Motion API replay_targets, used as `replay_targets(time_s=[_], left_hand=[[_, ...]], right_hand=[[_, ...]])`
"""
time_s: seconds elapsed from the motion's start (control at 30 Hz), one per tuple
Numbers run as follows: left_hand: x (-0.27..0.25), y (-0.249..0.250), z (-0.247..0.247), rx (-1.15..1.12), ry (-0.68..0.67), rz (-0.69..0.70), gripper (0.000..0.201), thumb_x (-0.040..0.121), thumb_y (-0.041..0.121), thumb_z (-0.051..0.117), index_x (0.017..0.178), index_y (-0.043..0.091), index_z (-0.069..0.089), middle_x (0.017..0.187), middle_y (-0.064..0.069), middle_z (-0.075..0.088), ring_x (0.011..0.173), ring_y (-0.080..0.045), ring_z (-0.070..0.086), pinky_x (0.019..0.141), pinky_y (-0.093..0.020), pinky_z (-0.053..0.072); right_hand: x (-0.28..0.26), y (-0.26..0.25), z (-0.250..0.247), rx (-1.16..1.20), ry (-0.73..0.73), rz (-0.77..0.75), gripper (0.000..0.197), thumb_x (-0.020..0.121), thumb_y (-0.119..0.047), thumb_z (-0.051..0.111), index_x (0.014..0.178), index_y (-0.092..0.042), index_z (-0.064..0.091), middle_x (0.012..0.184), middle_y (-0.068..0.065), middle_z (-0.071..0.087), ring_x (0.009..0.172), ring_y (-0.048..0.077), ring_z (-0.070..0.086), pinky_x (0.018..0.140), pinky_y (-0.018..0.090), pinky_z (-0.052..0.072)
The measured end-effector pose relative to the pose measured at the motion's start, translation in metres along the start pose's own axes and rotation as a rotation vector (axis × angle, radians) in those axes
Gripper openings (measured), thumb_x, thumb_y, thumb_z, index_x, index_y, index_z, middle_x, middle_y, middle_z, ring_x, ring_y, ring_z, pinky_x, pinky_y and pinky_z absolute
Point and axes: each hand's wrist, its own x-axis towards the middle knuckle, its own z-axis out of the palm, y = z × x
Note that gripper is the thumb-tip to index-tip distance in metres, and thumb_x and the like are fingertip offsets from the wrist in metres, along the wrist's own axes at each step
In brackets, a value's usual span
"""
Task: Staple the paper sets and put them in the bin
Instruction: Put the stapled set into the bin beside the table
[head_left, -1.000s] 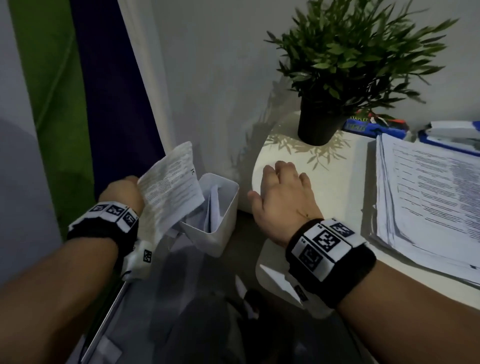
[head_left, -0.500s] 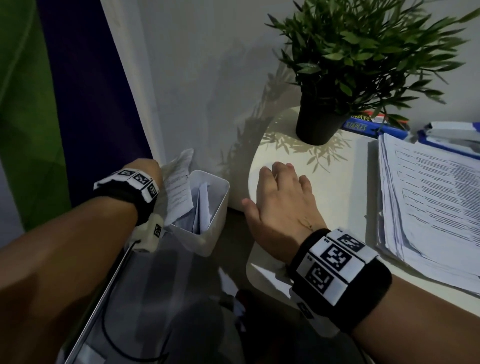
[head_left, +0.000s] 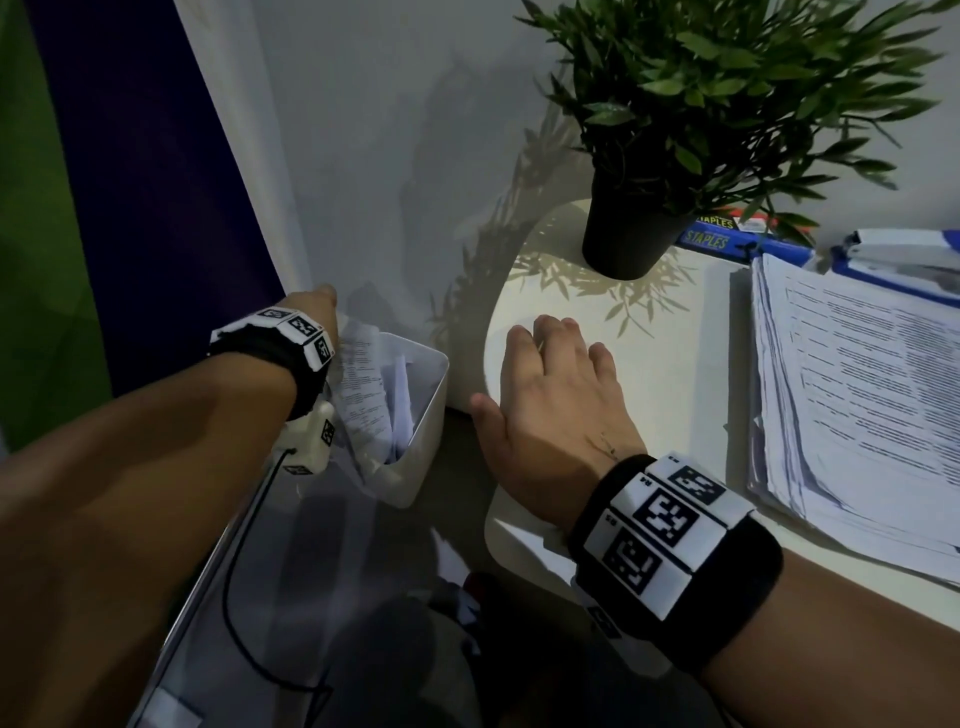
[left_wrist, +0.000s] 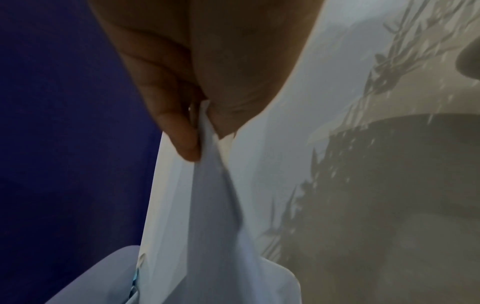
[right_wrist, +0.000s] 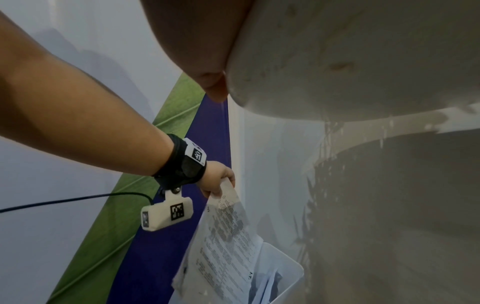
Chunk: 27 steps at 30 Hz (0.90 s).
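My left hand (head_left: 317, 306) (right_wrist: 218, 181) pinches the top edge of a printed paper set (head_left: 358, 384) (right_wrist: 226, 242) (left_wrist: 213, 205), thumb and finger on either side of the sheets. The set hangs down with its lower part inside the white bin (head_left: 426, 415) (right_wrist: 288, 275), which stands on the floor left of the table and holds other papers. My right hand (head_left: 550, 400) lies flat on the white table (head_left: 665, 332) near its rounded left edge, fingers straight and holding nothing. A thick stack of printed paper (head_left: 857, 395) lies on the table at the right.
A potted plant (head_left: 675, 130) in a black pot stands at the table's back edge. Blue staple boxes (head_left: 727, 239) and a blue-and-white stapler (head_left: 904, 254) lie behind the paper stack. A wall runs behind the bin. A black cable (head_left: 234, 597) hangs from my left wrist.
My left hand has moved forward and to the right over the bin, and the paper set has gone down from above the rim into it. The right hand has stayed flat on the table.
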Motion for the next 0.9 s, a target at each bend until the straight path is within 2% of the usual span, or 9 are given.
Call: replay_targets(time_s=[0.07,0.13,0.23,0.4,0.5,0.57,0.67,0.73,0.9], left_hand=[[0.001,0.003,0.006,-0.026,0.021,0.034,0.033,0.088,-0.004,0.049,0.121,-0.001,0.046,0.092,-0.018,0.054,0.071,-0.024,0.049,0.063,-0.032,0.04],[0.0,0.005,0.009,-0.001,0.021,0.053,0.034,0.089,-0.002,0.047,0.123,0.002,0.046,0.108,-0.022,0.056,0.082,-0.029,0.054,0.068,-0.034,0.045],[0.005,0.007,0.01,0.026,-0.056,0.041,0.034,0.091,0.0,0.046,0.125,0.003,0.052,0.121,-0.021,0.054,0.105,-0.034,0.056,0.089,-0.039,0.048],[0.019,0.011,0.023,-0.013,-0.114,0.071,0.039,0.095,0.005,0.044,0.133,0.011,0.051,0.138,-0.012,0.05,0.123,-0.029,0.049,0.104,-0.033,0.039],[0.023,0.011,0.04,-0.091,-0.17,0.04,0.042,0.095,0.01,0.046,0.137,0.014,0.047,0.138,-0.013,0.049,0.124,-0.031,0.048,0.105,-0.034,0.037],[0.023,0.009,0.052,-0.135,-0.162,-0.02,0.053,0.092,0.007,0.05,0.143,0.015,0.037,0.138,-0.018,0.047,0.126,-0.034,0.045,0.106,-0.037,0.037],[0.016,0.0,0.067,-0.175,-0.079,-0.062,0.057,0.09,0.004,0.051,0.144,0.014,0.034,0.14,-0.023,0.04,0.126,-0.038,0.043,0.105,-0.038,0.037],[0.012,-0.006,0.074,-0.171,-0.102,-0.065,0.062,0.086,0.004,0.055,0.144,0.014,0.033,0.141,-0.023,0.038,0.125,-0.038,0.043,0.104,-0.038,0.039],[-0.001,-0.002,0.076,-0.2,-0.179,-0.07,0.061,0.085,0.006,0.057,0.142,0.016,0.036,0.137,-0.018,0.047,0.121,-0.034,0.049,0.099,-0.033,0.042]], right_hand=[[0.0,0.0,0.0,-0.012,0.001,0.002,0.068,0.092,-0.051,0.02,0.147,-0.011,0.018,0.154,0.013,0.015,0.144,0.03,0.007,0.117,0.049,0.01],[0.0,-0.001,0.0,-0.011,-0.006,-0.001,0.067,0.093,-0.051,0.021,0.147,-0.011,0.017,0.155,0.013,0.015,0.144,0.03,0.007,0.117,0.049,0.01],[-0.001,-0.001,-0.001,-0.012,-0.008,-0.005,0.071,0.089,-0.052,0.018,0.147,-0.011,0.017,0.155,0.013,0.015,0.144,0.031,0.007,0.117,0.049,0.01],[0.002,-0.004,-0.001,-0.009,-0.004,0.0,0.076,0.083,-0.052,0.015,0.147,-0.011,0.016,0.155,0.014,0.015,0.144,0.031,0.008,0.117,0.049,0.009],[0.005,-0.006,-0.001,0.008,-0.006,0.002,0.069,0.093,-0.051,0.022,0.148,-0.01,0.014,0.156,0.014,0.011,0.145,0.031,0.005,0.118,0.049,0.007],[0.006,-0.006,-0.001,0.016,0.005,-0.007,0.068,0.095,-0.049,0.029,0.148,-0.009,0.014,0.156,0.014,0.011,0.145,0.031,0.004,0.118,0.048,0.005],[0.005,-0.006,-0.001,0.015,0.0,-0.018,0.072,0.093,-0.049,0.035,0.149,-0.008,0.012,0.156,0.014,0.011,0.145,0.031,0.003,0.118,0.048,0.004],[0.005,-0.006,-0.001,0.006,-0.017,-0.013,0.077,0.09,-0.047,0.042,0.149,-0.009,0.01,0.156,0.013,0.009,0.145,0.031,0.001,0.118,0.048,0.004],[0.006,-0.008,-0.007,0.005,-0.068,-0.008,0.082,0.085,-0.032,0.05,0.149,-0.009,0.006,0.157,0.014,0.003,0.146,0.031,-0.005,0.119,0.048,0.0]])
